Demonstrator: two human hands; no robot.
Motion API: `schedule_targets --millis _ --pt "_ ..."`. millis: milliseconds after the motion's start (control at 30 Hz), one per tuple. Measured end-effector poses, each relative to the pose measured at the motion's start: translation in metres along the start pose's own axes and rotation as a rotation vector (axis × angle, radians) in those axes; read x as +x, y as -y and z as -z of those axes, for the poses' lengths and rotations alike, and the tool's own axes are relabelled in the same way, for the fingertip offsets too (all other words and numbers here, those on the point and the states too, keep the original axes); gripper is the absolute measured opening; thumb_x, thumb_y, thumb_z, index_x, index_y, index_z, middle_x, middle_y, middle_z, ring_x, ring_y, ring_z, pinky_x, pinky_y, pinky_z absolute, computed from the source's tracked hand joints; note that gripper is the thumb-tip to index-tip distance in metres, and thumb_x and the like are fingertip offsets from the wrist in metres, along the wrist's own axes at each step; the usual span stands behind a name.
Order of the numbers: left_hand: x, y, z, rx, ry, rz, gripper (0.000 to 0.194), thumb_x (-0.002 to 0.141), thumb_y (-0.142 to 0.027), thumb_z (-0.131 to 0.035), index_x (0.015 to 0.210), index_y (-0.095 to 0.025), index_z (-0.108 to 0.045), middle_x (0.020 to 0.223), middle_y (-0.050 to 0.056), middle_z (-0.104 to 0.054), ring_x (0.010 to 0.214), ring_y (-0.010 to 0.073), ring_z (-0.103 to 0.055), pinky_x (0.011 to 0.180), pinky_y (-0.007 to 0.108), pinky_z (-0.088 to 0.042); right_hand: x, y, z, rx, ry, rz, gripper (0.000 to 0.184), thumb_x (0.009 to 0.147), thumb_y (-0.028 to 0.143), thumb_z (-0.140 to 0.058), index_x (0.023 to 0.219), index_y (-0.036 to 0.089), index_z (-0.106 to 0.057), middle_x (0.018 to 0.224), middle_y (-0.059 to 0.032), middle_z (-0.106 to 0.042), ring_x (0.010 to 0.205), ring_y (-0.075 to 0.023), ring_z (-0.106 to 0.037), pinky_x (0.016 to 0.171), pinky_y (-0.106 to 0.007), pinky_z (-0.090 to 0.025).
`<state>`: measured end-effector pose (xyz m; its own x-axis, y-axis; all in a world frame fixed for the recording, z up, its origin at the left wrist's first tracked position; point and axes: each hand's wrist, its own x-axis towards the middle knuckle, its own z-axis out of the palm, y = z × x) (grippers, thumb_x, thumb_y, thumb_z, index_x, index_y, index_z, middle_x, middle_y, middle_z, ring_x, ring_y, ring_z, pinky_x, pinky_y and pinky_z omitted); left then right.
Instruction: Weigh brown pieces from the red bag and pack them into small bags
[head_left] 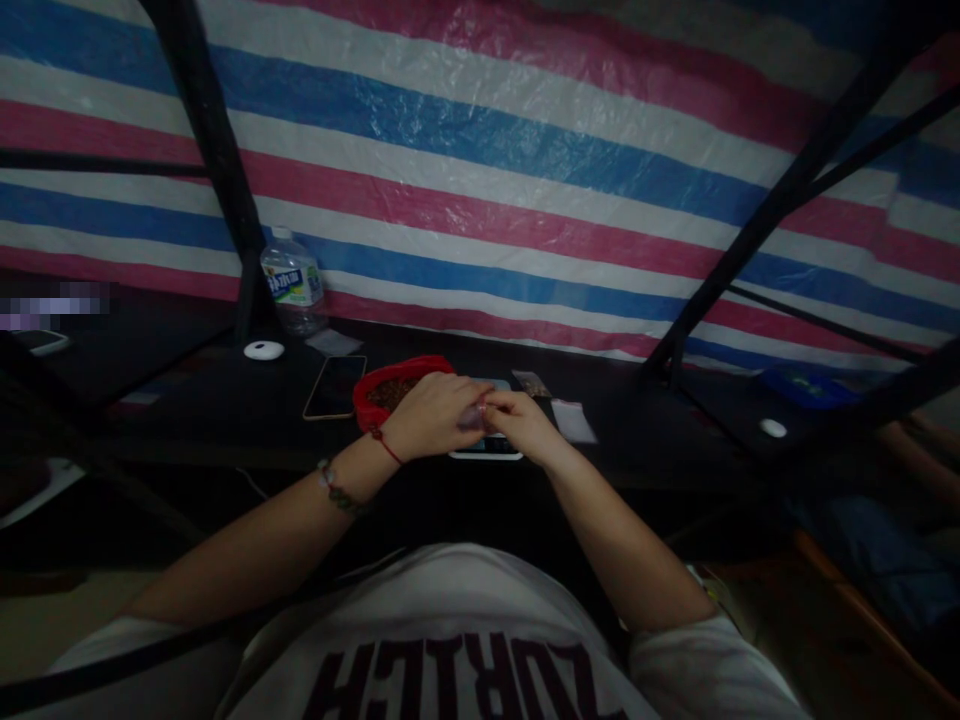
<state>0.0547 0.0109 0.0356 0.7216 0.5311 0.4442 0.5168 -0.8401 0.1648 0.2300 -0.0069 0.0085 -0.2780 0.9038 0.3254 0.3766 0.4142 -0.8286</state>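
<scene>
My left hand (431, 412) and my right hand (525, 425) meet over a small flat scale (487, 456), hiding most of it. Between the fingers of both is a small clear plastic bag (471, 415) with a reddish edge; its contents are too dim to make out. The right thumb and finger pinch the bag's edge, while the left fingers curl round its other side. Just behind the left hand, a red container (367, 400) holds many small brown pieces (391, 392). Right of the scale lie a filled small bag (531, 383) and a flat, whitish zip bag (574, 421).
A phone (335, 388) lies left of the red container. Beyond it stand a clear bottle (292, 285), a white rounded object (264, 350) and a flat plastic packet (334, 342). Dark metal posts (225, 170) flank the black table (622, 430). At far right, another person's arm (919, 455) shows.
</scene>
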Motion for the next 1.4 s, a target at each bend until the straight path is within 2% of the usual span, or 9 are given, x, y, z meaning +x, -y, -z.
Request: schedule_targets --millis 200,367,500,667,767,867,1000,1200,1400 --pt "-0.001 -0.003 0.001 0.044 0.001 -0.026 0.065 0.077 -0.048 -0.062 0.132 -0.017 -0.048 0.117 0.013 -0.063 0.108 0.0300 -0.057 0.093 0.040 -0.039 0.001 0.006 0.006 -0.190 -0.034 0.018 0.010 0.062 0.010 -0.068 0.071 0.016 -0.068 0.071 0.0009 -0.063 0.068 -0.0143 -0.058 0.062 -0.024 -0.045" --pt "0.000 0.005 0.007 -0.021 0.014 -0.046 0.057 0.078 -0.048 -0.061 0.127 -0.020 -0.053 0.110 0.010 -0.066 0.102 0.0271 -0.060 0.090 0.037 -0.042 0.000 0.005 0.006 -0.151 -0.051 0.097 0.014 0.071 0.017 -0.067 0.083 0.020 -0.072 0.097 -0.0036 -0.067 0.090 -0.0183 -0.062 0.077 -0.029 -0.050" --pt "0.000 0.015 0.008 -0.082 -0.029 0.012 0.054 0.078 -0.046 -0.060 0.123 -0.017 -0.056 0.112 0.011 -0.065 0.103 0.0267 -0.060 0.092 0.036 -0.043 0.003 0.000 0.015 -0.075 -0.241 0.144 0.011 0.079 0.028 -0.064 0.082 0.022 -0.072 0.110 -0.0058 -0.066 0.104 -0.0202 -0.060 0.087 -0.033 -0.049" --pt "-0.001 0.033 -0.001 -0.140 -0.113 0.165 0.059 0.077 -0.048 -0.059 0.124 -0.014 -0.054 0.119 0.013 -0.063 0.110 0.0273 -0.058 0.099 0.037 -0.042 0.017 -0.034 0.033 -0.178 -0.417 0.019 0.031 0.079 0.036 -0.064 0.105 0.020 -0.067 0.112 -0.0093 -0.066 0.104 -0.0221 -0.061 0.092 -0.039 -0.048" --pt "-0.001 0.040 -0.006 -0.173 -0.120 0.241 0.060 0.076 -0.048 -0.060 0.125 -0.014 -0.054 0.119 0.012 -0.062 0.109 0.0269 -0.059 0.098 0.038 -0.042 0.026 -0.065 0.035 -0.305 -0.406 -0.074 0.056 0.071 0.040 -0.072 0.121 0.017 -0.059 0.121 -0.0130 -0.062 0.111 -0.0249 -0.059 0.096 -0.042 -0.045" --pt "0.000 0.044 -0.009 -0.219 -0.109 0.291 0.064 0.074 -0.053 -0.061 0.125 -0.015 -0.053 0.119 0.012 -0.062 0.107 0.0275 -0.059 0.097 0.038 -0.044 0.033 -0.086 0.031 -0.414 -0.332 -0.116 0.064 0.066 0.041 -0.075 0.122 0.015 -0.058 0.121 -0.0145 -0.063 0.112 -0.0263 -0.058 0.098 -0.043 -0.043" --pt "0.000 0.048 -0.011 -0.328 -0.075 0.342 0.065 0.072 -0.057 -0.062 0.120 -0.015 -0.056 0.114 0.011 -0.064 0.101 0.0257 -0.061 0.090 0.036 -0.047 0.041 -0.095 0.025 -0.499 -0.258 -0.104 0.055 0.066 0.040 -0.074 0.114 0.015 -0.063 0.117 -0.0127 -0.065 0.111 -0.0260 -0.059 0.098 -0.041 -0.043" --pt "0.001 0.051 -0.011 -0.406 -0.051 0.393 0.060 0.072 -0.057 -0.062 0.115 -0.015 -0.058 0.108 0.009 -0.066 0.094 0.0240 -0.063 0.085 0.034 -0.049 0.043 -0.089 0.019 -0.462 -0.279 -0.094 0.026 0.069 0.031 -0.071 0.093 0.020 -0.070 0.096 -0.0058 -0.072 0.092 -0.0219 -0.066 0.089 -0.037 -0.047" --pt "0.002 0.048 -0.015 -0.416 -0.057 0.370 0.052 0.074 -0.054 -0.061 0.110 -0.016 -0.061 0.102 0.007 -0.067 0.088 0.0225 -0.064 0.081 0.033 -0.050 0.036 -0.073 0.018 -0.294 -0.375 -0.071 0.031 0.070 0.031 -0.070 0.099 0.020 -0.069 0.098 -0.0055 -0.072 0.094 -0.0208 -0.066 0.090 -0.037 -0.048"
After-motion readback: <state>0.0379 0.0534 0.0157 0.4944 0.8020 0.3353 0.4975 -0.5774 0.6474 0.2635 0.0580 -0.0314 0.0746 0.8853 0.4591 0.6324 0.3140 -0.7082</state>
